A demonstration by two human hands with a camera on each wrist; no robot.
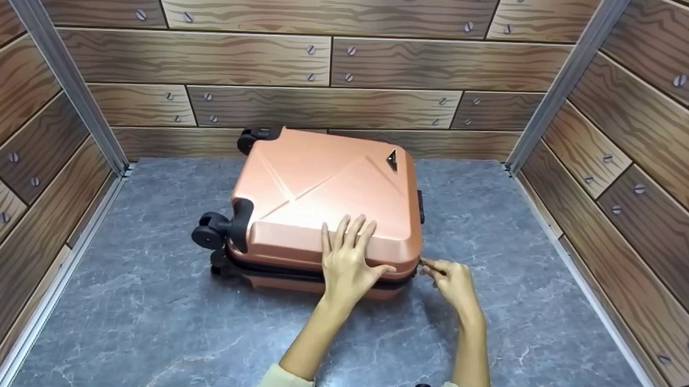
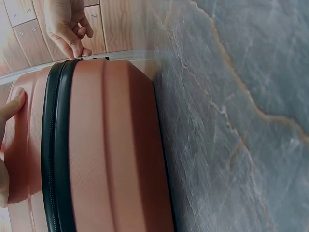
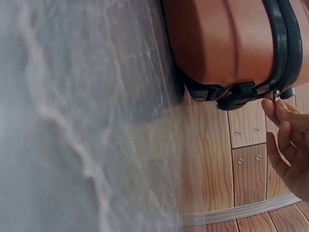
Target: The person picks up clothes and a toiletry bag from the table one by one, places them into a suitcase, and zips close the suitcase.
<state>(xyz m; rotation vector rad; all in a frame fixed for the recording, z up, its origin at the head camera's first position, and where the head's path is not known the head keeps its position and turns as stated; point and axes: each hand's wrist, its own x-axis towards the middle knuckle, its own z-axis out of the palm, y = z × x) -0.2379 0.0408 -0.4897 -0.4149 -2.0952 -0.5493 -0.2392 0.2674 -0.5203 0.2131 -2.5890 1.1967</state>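
A rose-gold hard-shell suitcase (image 1: 328, 181) lies flat on its side, its black wheels (image 1: 208, 232) pointing left. My left hand (image 1: 346, 268) rests on the near edge of its upper shell, fingers spread and straight, thumb out to the right. At the near right corner my right hand (image 1: 453, 280) pinches a small metal zipper pull (image 3: 276, 95) between thumb and forefinger. The black zipper band (image 2: 58, 145) runs round the side between the two shells and looks closed along the near side. Black fittings (image 3: 236, 94) sit beside the pull in the right wrist view.
The suitcase lies on a grey marble-patterned floor (image 1: 162, 324). Wood-patterned walls (image 1: 257, 59) stand behind it and on both sides, with metal corner posts (image 1: 563, 86). The back wall is close behind the suitcase.
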